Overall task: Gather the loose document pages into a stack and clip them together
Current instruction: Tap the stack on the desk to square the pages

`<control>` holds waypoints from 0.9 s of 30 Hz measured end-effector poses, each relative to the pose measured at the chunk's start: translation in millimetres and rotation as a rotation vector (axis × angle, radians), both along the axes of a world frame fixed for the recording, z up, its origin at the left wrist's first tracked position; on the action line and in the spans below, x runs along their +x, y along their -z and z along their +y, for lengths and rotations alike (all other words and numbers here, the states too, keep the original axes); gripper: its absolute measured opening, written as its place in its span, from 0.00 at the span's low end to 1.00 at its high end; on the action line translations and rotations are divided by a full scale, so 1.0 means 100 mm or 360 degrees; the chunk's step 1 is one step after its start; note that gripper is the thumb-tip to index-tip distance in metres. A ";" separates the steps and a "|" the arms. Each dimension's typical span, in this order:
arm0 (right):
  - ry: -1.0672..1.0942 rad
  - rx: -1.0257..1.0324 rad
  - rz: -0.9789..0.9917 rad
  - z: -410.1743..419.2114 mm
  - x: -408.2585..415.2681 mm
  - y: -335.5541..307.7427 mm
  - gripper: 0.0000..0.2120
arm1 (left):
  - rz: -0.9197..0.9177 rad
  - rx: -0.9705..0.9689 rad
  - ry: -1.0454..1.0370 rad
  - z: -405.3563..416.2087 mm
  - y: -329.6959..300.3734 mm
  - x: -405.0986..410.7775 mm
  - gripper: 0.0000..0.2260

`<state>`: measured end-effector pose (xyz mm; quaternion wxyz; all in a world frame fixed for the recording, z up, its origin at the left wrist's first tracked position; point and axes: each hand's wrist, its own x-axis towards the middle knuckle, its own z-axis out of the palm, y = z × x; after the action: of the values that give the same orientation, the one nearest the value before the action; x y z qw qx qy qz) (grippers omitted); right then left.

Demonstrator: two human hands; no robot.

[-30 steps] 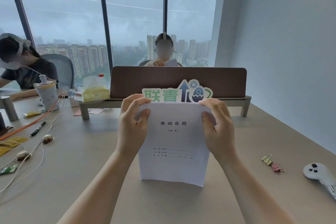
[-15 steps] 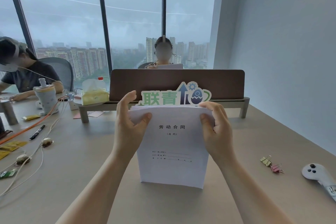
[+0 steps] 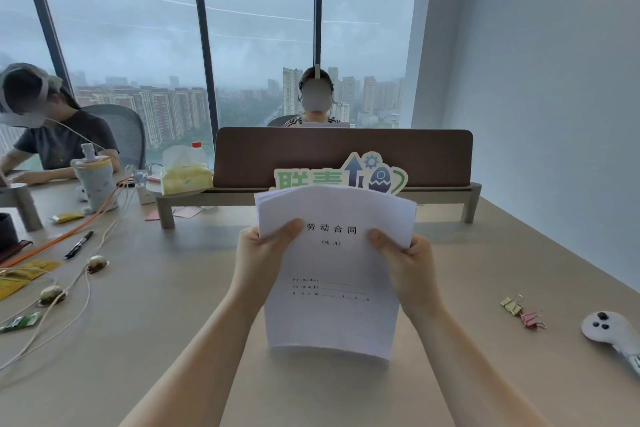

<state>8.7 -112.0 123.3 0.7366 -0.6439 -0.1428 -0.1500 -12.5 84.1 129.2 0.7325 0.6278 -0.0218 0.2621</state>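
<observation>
Both hands slid down thin white paper stack (image 3: 332, 267); left hand (image 3: 263, 253), right hand (image 3: 408, 263) pinch side edges, top bowed.

Both forearms rose from the lower frame toward centre. The left hand (image 3: 258, 253) and right hand (image 3: 407, 262) were raised, thumbs forward, fingers curled behind in a grip.
</observation>
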 end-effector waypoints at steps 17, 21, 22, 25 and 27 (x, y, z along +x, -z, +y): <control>0.0090 -0.0077 0.0016 0.12 -0.02 0.13 0.10 | 0.0084 -0.0109 -0.0082 -0.08 0.14 0.03 0.05; 0.0173 -0.0208 0.0046 0.10 0.00 0.32 0.14 | 0.0222 0.0050 -0.0077 -0.04 0.48 -0.02 0.04; 0.0252 -0.0203 -0.0047 0.08 0.01 0.29 0.21 | 0.0185 0.0063 -0.0127 -0.03 0.49 -0.01 0.03; 0.0480 -0.0387 -0.0366 0.02 0.05 0.07 0.39 | 0.0023 0.0167 -0.0352 -0.01 0.33 0.02 0.17; 0.0595 -0.0611 -0.0558 0.00 0.07 -0.06 0.39 | -0.0174 0.0270 -0.0414 -0.01 0.17 0.02 0.30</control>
<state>15.8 -112.4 129.2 0.5255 -0.7505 -0.1726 -0.3616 -10.7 83.4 112.6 0.6344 0.6698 -0.0023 0.3858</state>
